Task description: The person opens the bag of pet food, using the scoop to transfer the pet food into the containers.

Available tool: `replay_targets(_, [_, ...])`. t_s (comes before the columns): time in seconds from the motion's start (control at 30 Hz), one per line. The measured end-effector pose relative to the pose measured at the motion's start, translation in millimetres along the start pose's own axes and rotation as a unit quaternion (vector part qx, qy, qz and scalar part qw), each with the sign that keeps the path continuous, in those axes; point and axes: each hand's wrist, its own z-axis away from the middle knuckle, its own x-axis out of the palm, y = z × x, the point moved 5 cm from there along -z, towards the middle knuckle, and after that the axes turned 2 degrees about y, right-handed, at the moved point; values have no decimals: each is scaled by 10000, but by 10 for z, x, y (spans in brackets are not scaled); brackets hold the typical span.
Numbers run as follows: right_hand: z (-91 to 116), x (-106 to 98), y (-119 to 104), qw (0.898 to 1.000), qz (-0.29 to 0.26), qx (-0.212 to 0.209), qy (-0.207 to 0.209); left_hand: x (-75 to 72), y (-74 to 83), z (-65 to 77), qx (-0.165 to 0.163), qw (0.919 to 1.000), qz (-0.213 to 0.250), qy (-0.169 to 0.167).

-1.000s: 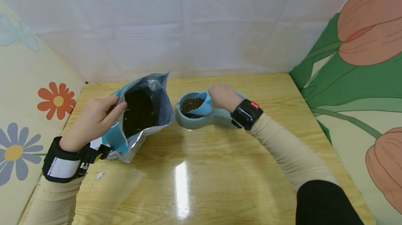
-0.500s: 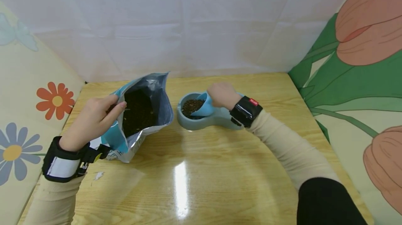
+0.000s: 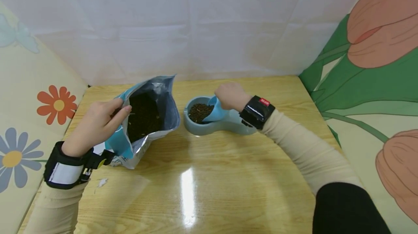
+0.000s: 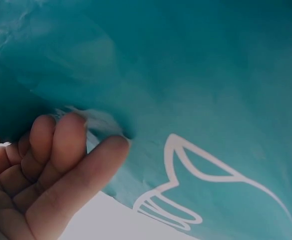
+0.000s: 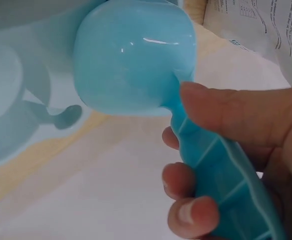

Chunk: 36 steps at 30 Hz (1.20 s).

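My left hand (image 3: pixel 98 123) grips the near-left edge of an open blue-and-silver bag (image 3: pixel 119 142) with dark, grainy contents (image 3: pixel 143 119). In the left wrist view, fingers (image 4: pixel 71 142) press into the bag's teal side (image 4: pixel 195 90). Over at the blue-grey double bowl (image 3: pixel 209 129), my right hand (image 3: pixel 232 96) holds a light-blue scoop (image 3: pixel 219 111) by its handle. The scoop is tipped over the left bowl section, its lip at a heap of brown bits (image 3: pixel 199 112). From the right wrist, the scoop's rounded back (image 5: pixel 136 55) shows, with thumb and fingers around its ribbed handle (image 5: pixel 225 175).
The bag stands left of the bowl on a wooden table (image 3: pixel 228 176). A white sheet (image 3: pixel 196 38) hangs behind, and flower-painted panels (image 3: pixel 385 96) flank both sides. A small white scrap or worn patch (image 3: pixel 102 182) lies near the left forearm.
The scoop has shifted slightly right and tilted further, so more of the brown bits in the left bowl section show. My left hand and the bag have stayed in place.
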Motion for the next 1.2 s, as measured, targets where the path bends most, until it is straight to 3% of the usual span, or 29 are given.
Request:
replay_targets(0.3, [75,-87,43,9994,127,106,-298,-6,3,2,13,10000,31,-7])
replay_targets(0.6, [141,-226,50,9998,198,-41,-22,-14,3,4,-9,10000,43,-1])
replay_targets(0.93, [187,-198,101,10000,78,40,39,-27,10,6,45,9999,98,22])
replay_targets(1.2, [288,-125,248,9987,-316,205,332,-33,10,10,67,9999,102,48])
